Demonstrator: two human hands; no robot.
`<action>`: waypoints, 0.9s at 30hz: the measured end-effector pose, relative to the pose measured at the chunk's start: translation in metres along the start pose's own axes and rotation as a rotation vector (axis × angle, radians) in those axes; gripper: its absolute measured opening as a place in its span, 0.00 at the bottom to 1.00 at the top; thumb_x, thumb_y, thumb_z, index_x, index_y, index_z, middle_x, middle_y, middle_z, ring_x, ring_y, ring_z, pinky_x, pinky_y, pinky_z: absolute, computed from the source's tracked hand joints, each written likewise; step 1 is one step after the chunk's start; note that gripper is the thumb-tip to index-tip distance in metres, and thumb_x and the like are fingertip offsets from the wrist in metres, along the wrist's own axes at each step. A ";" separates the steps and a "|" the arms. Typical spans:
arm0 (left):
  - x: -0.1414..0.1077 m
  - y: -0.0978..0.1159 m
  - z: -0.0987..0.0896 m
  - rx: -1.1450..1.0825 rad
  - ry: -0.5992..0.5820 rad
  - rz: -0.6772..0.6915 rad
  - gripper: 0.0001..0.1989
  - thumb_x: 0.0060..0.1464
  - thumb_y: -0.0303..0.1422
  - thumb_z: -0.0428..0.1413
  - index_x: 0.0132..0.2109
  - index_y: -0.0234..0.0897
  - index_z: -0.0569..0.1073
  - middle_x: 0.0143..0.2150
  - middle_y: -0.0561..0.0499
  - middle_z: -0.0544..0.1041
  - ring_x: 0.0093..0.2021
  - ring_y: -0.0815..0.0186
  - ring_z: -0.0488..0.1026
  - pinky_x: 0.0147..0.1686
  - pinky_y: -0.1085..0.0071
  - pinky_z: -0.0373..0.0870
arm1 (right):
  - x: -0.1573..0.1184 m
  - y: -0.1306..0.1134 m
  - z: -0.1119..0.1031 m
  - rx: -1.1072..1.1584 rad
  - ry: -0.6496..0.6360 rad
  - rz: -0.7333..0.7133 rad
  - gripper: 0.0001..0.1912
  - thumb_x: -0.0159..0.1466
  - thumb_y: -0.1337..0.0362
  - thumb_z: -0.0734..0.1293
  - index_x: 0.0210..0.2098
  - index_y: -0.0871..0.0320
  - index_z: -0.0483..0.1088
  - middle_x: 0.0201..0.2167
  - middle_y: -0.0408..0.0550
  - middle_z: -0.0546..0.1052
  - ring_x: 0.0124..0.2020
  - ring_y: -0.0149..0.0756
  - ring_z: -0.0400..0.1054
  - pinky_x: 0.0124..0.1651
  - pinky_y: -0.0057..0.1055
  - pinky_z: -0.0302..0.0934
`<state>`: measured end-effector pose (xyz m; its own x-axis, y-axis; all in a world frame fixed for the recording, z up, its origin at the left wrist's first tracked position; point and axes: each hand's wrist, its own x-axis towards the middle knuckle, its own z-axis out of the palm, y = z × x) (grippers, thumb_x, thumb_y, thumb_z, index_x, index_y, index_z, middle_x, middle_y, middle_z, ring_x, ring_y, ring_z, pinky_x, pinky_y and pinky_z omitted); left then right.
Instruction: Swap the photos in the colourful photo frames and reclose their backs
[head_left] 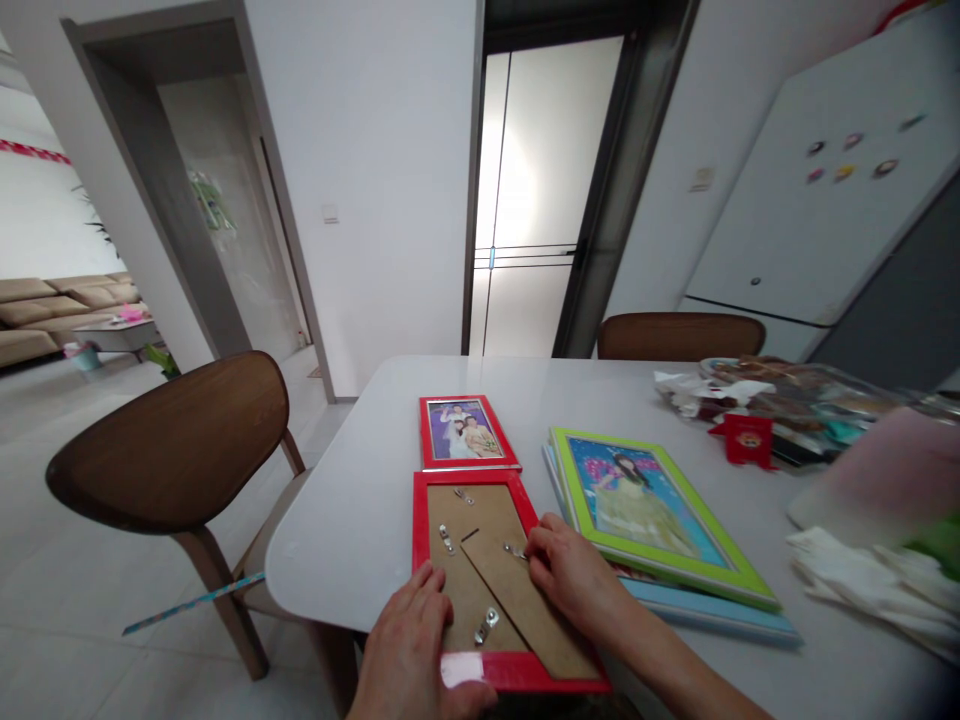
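While the left hand [411, 652] lies with fingers [421, 600] spread on the backing board [452, 525] of a face-down red photo frame [525, 672] on the bench [352, 540], the right hand [574, 575] holds its fingers [538, 548] together at a metal clip [514, 550]; any pinch cannot be told.

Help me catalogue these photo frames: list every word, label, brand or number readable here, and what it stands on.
No word, brand or number can be read.
The red packet: a round emblem, too small and blurred to read.
The small plate on the wall beside the refrigerator: too blurred to read.
The brown backing of the red picture frame: no visible printing.
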<state>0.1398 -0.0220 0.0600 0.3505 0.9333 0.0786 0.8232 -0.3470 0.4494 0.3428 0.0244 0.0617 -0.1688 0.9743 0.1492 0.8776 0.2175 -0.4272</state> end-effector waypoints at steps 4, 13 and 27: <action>-0.001 0.000 0.000 -0.019 0.015 0.000 0.23 0.26 0.35 0.64 0.35 0.35 0.69 0.53 0.40 0.65 0.55 0.53 0.58 0.52 0.59 0.58 | -0.010 0.004 0.000 0.018 0.044 -0.004 0.11 0.56 0.71 0.54 0.26 0.61 0.67 0.28 0.48 0.66 0.30 0.32 0.62 0.35 0.28 0.56; -0.001 -0.002 0.001 -0.041 0.016 0.022 0.22 0.27 0.35 0.63 0.34 0.35 0.68 0.53 0.40 0.65 0.55 0.53 0.57 0.51 0.58 0.58 | -0.006 0.000 0.002 -0.034 0.022 -0.018 0.13 0.58 0.67 0.54 0.28 0.58 0.70 0.28 0.48 0.67 0.31 0.33 0.63 0.34 0.27 0.56; 0.000 -0.002 -0.002 -0.037 -0.026 0.022 0.18 0.28 0.36 0.64 0.31 0.34 0.71 0.53 0.40 0.65 0.56 0.54 0.57 0.52 0.59 0.56 | 0.007 0.002 0.002 -0.029 0.006 0.008 0.10 0.53 0.71 0.56 0.23 0.59 0.67 0.25 0.46 0.71 0.28 0.31 0.64 0.30 0.24 0.53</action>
<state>0.1371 -0.0211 0.0609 0.3804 0.9225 0.0654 0.7984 -0.3633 0.4801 0.3422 0.0319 0.0604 -0.1593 0.9756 0.1511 0.8915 0.2079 -0.4024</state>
